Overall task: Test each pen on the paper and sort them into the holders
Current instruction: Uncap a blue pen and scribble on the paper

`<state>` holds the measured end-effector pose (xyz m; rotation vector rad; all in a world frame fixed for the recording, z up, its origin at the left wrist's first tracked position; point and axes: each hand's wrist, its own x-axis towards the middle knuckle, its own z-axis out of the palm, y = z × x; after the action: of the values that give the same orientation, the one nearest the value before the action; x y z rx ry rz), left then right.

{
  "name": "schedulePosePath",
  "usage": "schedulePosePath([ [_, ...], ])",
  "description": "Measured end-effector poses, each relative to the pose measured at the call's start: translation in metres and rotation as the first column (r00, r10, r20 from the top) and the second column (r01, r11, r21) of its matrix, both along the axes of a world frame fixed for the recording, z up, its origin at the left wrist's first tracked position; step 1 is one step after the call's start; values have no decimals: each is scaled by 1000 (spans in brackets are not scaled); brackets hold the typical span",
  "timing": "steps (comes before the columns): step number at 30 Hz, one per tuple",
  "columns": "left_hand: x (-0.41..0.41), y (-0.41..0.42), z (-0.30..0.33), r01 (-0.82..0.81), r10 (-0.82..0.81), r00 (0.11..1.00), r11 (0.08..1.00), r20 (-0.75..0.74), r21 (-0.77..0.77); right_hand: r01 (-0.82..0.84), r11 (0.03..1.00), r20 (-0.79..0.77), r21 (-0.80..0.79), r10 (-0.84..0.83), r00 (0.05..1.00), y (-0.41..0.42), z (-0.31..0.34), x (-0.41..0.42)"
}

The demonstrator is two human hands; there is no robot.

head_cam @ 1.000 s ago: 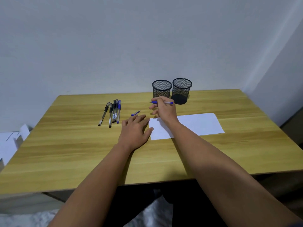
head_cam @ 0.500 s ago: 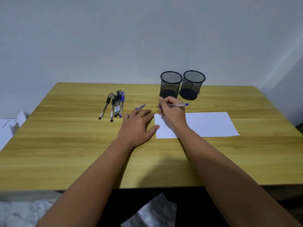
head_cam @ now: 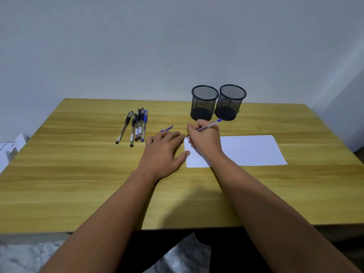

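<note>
Fingers (head_cam: 194, 128) of right hand (head_cam: 204, 141) pinch pen (head_cam: 209, 125) over paper (head_cam: 250, 150).

held pen: clear-barrelled blue ballpoint pen (head_cam: 209, 125), tilted, over the sheet's far-left corner
paper: white rectangular paper sheet (head_cam: 250, 150), flat, right of centre
loose pens: five capped pens (head_cam: 136, 126), far left
cap: blue pen cap (head_cam: 167, 128)
holders: two black mesh cylindrical holders (head_cam: 217, 102), upright, far

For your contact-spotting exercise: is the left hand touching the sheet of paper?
Touching. In the head view the left hand lies flat on the table, its thumb tip overlapping the left edge of the paper.
</note>
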<state>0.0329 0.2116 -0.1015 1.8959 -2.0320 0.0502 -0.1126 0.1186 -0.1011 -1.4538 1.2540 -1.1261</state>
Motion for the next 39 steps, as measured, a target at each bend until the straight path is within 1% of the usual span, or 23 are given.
schedulePosePath([
  [11, -1, -3, -3, 10, -10, 1000, 1000, -4, -11, -15, 997, -90, -71, 8, 996, -6, -7, -1],
  [22, 0, -3, -3, 10, -10, 1000, 1000, 2, -15, -26, 994, -186, -104, 6, 982, -7, -10, 1],
  [27, -1, -2, -2, 8, -8, 1000, 1000, 1, -9, 1, 996, -165, -90, -16, 986, -6, -7, 0],
  [35, -2, 0, 2, 5, -4, 1000, 1000, -6, 19, 7, 993, -207, -119, -32, 978, 2, 1, 0],
  [39, -2, 1, 2, 0, 0, 1000, 1000, 10, 25, 51, 993, -163, -106, -68, 984, 4, 5, 1],
])
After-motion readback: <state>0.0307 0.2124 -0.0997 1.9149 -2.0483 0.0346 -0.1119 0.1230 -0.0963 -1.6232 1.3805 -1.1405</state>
